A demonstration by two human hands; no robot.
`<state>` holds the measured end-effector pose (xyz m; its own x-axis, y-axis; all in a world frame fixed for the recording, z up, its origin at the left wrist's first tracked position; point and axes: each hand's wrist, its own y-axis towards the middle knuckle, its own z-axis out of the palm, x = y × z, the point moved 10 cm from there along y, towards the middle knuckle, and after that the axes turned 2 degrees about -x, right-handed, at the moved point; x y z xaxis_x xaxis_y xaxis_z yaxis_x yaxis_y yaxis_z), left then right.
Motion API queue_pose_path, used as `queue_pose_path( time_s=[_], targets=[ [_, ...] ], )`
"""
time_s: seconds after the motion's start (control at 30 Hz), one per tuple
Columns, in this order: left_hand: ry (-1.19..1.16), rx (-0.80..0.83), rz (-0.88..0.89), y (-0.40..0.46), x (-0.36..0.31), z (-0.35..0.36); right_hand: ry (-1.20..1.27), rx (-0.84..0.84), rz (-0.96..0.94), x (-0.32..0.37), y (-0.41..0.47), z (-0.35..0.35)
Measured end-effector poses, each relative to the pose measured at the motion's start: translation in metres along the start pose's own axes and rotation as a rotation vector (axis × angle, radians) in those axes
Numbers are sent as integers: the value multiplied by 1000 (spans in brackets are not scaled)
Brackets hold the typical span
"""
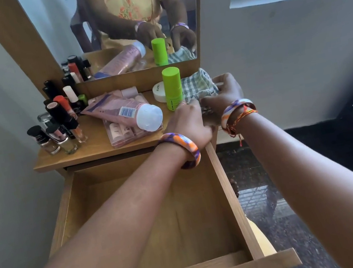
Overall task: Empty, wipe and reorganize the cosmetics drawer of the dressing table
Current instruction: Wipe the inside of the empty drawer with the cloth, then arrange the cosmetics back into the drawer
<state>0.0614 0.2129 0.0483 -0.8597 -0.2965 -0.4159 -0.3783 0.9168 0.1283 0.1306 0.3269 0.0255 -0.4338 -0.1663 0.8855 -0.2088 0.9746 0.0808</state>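
Head view, drawer (pixel 150 208): it is being left pulled fully out toward the person, with nothing seen inside, so the emptying is judged done and the wiping not yet begun.
Head view, cloth (pixel 197 84): a checked cloth is lying bunched on the tabletop (pixel 94 151) at its right rear corner, touching the green tube (pixel 172 87) on its left side.
Head view, right hand (pixel 224 91): the near edge of the cloth is being gripped by curled fingers.
Head view, left hand (pixel 188 120): it is being held just beside the right hand at the cloth's near left corner; its fingers are bent toward the cloth, but whether cloth is being pinched cannot be told.
Head view, deciding relation: the cloth is lying beyond both hands and above the drawer, which is opening below and nearer to the person; the right hand is judged the better placed to carry it back and down.
Head view, risk: the upright green tube is standing against the cloth and could be toppled as the cloth is being drawn away.
Head view, cosmetics (pixel 60 130): bottles are being kept crowded at the left of the tabletop, with a pink tube (pixel 120 112) lying across a clear case (pixel 124 133) in the middle.
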Motion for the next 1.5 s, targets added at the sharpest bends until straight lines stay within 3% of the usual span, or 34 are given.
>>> queue_pose_path(
  time_s=[0.27,0.5,0.7,1.07,1.37,1.5],
  targets=[
    [-110,-102,128,-18,-6,-31,-87,-53,-6,8,-12,-11],
    [-151,-263,191,-43,9,-80,-65,-214,-369,82,-56,-24],
    [-146,-342,132,-61,54,-127,-199,23,-659,155,-105,34],
    [-56,-507,-209,-94,202,-203,-368,438,-888,207,-156,155],
    [-32,-383,-341,-91,235,-174,-736,421,-1031,207,-180,202],
    [-59,-382,-346,-88,237,-163,-764,405,-1071,206,-188,202]
  ],
)
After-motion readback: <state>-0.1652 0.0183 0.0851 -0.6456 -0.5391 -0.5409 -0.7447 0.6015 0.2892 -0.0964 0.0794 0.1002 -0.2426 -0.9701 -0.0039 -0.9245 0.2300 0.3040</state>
